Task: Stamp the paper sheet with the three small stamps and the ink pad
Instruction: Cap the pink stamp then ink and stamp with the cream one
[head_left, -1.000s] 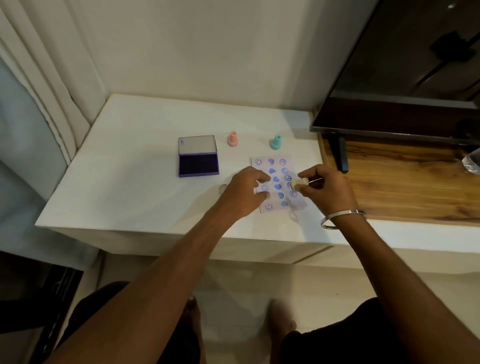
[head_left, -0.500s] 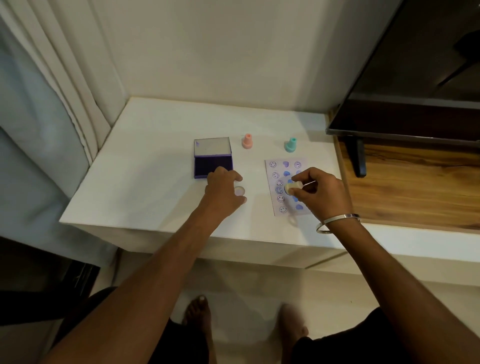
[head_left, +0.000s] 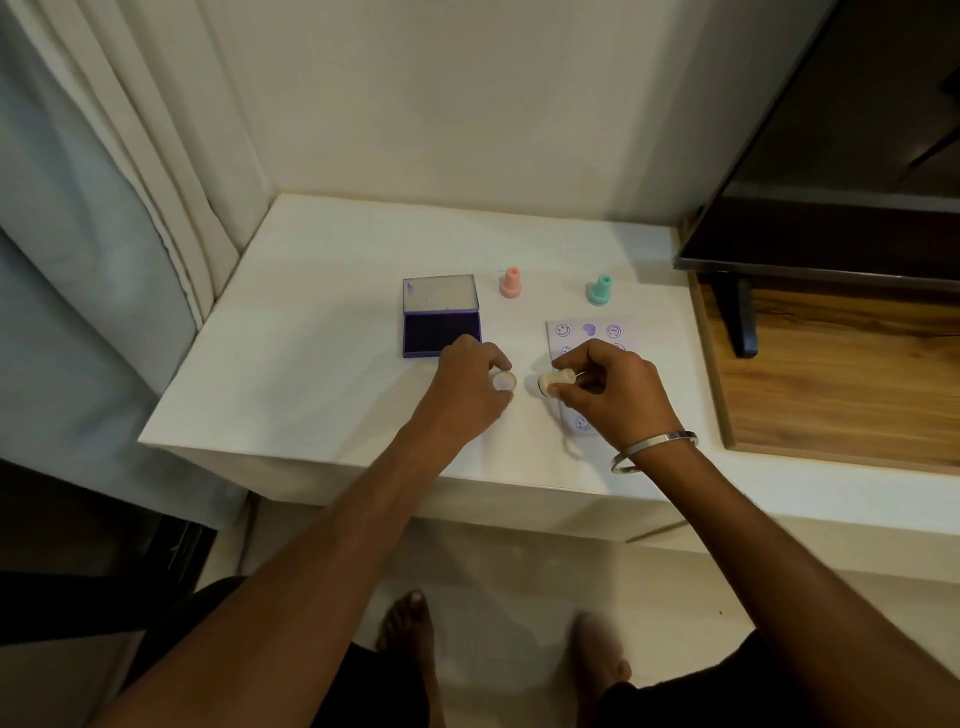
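My right hand (head_left: 610, 392) grips a cream stamp (head_left: 556, 382) turned on its side, its inked face pointing left, just off the left edge of the paper sheet (head_left: 589, 332). The sheet carries several purple smileys and hearts and is partly hidden by that hand. My left hand (head_left: 470, 387) holds a small clear round cap (head_left: 504, 381) between thumb and fingers, close to the stamp. The open purple ink pad (head_left: 441, 332) lies just behind the left hand. A pink stamp (head_left: 510, 283) and a teal stamp (head_left: 599, 290) stand upright behind the sheet.
The white table (head_left: 311, 364) ends at a front edge near my wrists. A curtain (head_left: 104, 182) hangs at the left. A dark screen (head_left: 831, 182) on a stand (head_left: 737, 317) rests on the wooden surface (head_left: 831, 379) at the right.
My right hand has carried the cream stamp left off the sheet and tipped it sideways. My left hand left the sheet, picked up the clear cap and now holds it near the stamp.
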